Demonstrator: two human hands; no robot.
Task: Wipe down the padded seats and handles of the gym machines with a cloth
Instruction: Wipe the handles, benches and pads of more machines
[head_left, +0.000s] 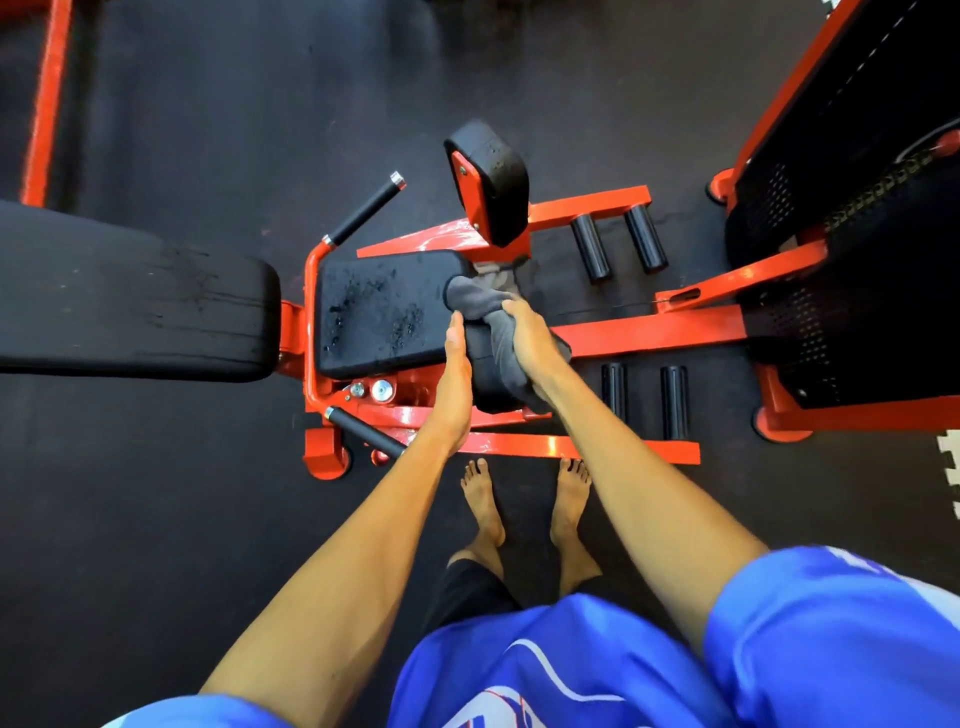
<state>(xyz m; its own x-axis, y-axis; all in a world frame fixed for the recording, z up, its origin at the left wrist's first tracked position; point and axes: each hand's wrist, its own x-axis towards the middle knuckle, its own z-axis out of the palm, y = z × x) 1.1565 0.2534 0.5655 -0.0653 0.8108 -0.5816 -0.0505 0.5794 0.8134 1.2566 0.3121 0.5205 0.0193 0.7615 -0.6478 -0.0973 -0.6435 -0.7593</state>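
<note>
Crumpled grey fabric cloth (480, 304) sat bunched over the near black padded block (485, 382), one tail draped down its side. Right hand (530, 340): fingers clenched round the cloth. Left hand (454, 374): fingers straight, flat against the block's side, grasping nothing. Block butted the end of a black vinyl seat pad (379, 312) with rounded corners and a scuffed, speckled surface. Second padded block (491, 182) stood upright beyond. Four smooth black cylindrical rollers (644, 236), two black grip handles (366, 208), glossy orange steel frame (649, 332). Open dark matte floor (208, 130) all round.
</note>
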